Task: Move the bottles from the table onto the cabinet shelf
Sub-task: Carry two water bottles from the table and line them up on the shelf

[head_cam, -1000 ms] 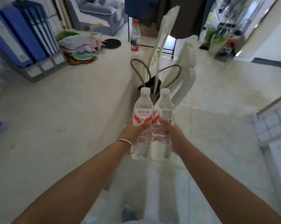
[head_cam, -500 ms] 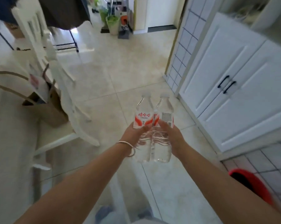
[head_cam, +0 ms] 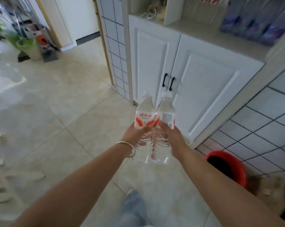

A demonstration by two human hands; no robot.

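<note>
Two clear water bottles with white caps and red-and-white labels are held upright side by side, touching. My left hand [head_cam: 135, 134], with a silver bracelet on the wrist, grips the left bottle [head_cam: 144, 117]. The right bottle [head_cam: 166, 114] is gripped by my right hand [head_cam: 168, 135]. Both are in the air above the tiled floor, in front of a white cabinet [head_cam: 204, 89] with two shut doors and black handles. The cabinet shelf [head_cam: 204, 30] runs above the doors at the upper right.
Blurred purple packages [head_cam: 253, 23] and a white divider [head_cam: 173, 9] stand on the shelf. A red bucket [head_cam: 227, 167] sits on the floor at the right by a tiled wall. A green bin [head_cam: 30, 48] and clutter stand at the far left. My leg shows below.
The view has swung further right, away from the table and chair. The cabinet now fills the frame ahead and its shelf has come into sight. Both hands still hold the bottles together.
</note>
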